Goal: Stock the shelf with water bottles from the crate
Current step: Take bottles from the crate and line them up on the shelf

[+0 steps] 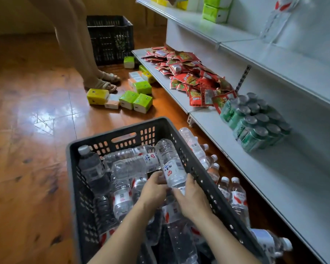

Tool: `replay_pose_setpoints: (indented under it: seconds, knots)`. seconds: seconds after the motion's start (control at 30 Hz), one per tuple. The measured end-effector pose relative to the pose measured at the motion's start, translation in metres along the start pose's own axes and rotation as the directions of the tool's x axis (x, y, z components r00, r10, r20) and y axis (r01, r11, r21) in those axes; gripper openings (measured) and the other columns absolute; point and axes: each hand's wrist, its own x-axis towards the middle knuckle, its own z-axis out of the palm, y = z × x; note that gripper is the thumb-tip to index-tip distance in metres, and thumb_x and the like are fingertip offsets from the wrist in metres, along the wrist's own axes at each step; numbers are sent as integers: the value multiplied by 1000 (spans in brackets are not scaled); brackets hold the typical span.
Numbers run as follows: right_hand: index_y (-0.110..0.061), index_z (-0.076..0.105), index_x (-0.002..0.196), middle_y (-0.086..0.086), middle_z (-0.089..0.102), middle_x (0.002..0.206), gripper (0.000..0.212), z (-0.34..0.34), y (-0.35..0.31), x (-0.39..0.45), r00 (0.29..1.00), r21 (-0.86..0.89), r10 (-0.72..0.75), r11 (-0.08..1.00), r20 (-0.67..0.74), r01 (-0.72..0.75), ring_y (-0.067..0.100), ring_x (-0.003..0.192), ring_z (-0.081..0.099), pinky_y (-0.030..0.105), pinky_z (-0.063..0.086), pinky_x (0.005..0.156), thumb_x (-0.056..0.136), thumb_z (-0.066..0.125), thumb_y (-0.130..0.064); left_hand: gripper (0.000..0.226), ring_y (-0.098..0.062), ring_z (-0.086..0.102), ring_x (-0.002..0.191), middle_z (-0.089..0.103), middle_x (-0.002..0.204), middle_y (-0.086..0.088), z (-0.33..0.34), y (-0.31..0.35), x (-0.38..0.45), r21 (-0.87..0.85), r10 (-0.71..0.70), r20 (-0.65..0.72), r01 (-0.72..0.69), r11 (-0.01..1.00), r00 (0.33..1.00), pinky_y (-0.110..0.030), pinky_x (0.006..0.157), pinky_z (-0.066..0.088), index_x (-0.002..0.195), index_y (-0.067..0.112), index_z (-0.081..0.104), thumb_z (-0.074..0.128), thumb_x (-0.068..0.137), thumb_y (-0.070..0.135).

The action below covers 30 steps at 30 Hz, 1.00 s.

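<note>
**Clear plastic, full and slick: grip the waist**

Head view: dark grey perforated plastic crate (122, 139) sits on the wooden floor beside the white metal shelf (274, 180), piled with clear, red-labelled water bottles. Both hands meet on one tilted bottle (171, 164) near the crate's right wall: left hand (152, 189) and right hand (193, 199) each have fingers curled round its lower body. Filled, it is probably heavy and its thin wall yielding; hold the ribbed middle, not the slippery label.
</note>
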Motion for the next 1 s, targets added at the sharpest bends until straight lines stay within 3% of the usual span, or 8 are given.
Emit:
replay_pose_setpoints:
  seconds: [0.13,0.2,0.3,0.43,0.5,0.67,0.83,1.0]
  knots:
    - [-16,32,153,4,45,148,60,-43,-14,-19,966,49,-150,985,-210,164,17,129,49,19,43,91,102,43,-46,66,-15,61,115,54,138,-2,0,11,1,379,194,-6,-177,908,981,-29,86,58,147,23,36,71,91,21]
    - [-15,51,136,1,54,129,47,-73,-20,-24,897,77,-222,960,-382,270,11,110,55,10,43,74,100,47,-45,92,-21,35,142,28,158,0,4,25,-2,547,317,24,-277,790,948,-47,113,41,155,32,21,78,83,42]
    - [-17,60,107,-4,56,100,38,-119,-20,-30,771,115,-310,890,-555,441,3,80,55,7,42,60,93,49,-50,102,-15,14,151,14,164,9,17,50,-15,646,461,204,-473,600,863,-46,123,23,156,36,18,74,76,64]
    - [-24,59,101,-9,61,96,38,-172,-8,-49,717,184,-286,846,-636,501,3,82,57,12,43,65,84,48,-56,74,-7,64,109,63,124,10,54,85,-47,464,549,315,-630,623,775,-39,94,55,136,39,46,81,72,50]
    - [-25,60,106,-15,62,99,40,-197,0,-60,693,232,-244,824,-678,518,0,89,59,12,45,70,84,51,-56,63,-3,67,92,67,108,12,75,101,-58,430,604,305,-673,602,736,-33,81,57,126,36,50,82,73,46]
    - [-43,52,128,-21,65,105,39,-253,35,-90,733,365,-172,778,-658,511,5,96,66,36,55,85,91,46,-54,68,2,59,104,61,121,13,128,148,-90,274,661,320,-734,621,679,-8,81,43,133,25,44,58,82,67]
    - [-57,30,141,-23,64,118,66,-281,77,-122,746,249,-235,845,-623,473,3,99,66,28,56,78,85,64,-51,75,-12,58,116,59,126,3,199,192,-111,90,664,378,-740,667,645,-36,102,46,134,21,45,28,89,78]
    - [-57,2,150,-21,57,137,96,-326,115,-133,720,201,-157,900,-676,386,7,111,64,40,57,86,78,66,-65,61,-12,59,115,62,120,4,278,226,-135,25,674,444,-760,649,591,-37,103,46,132,21,46,31,96,67]
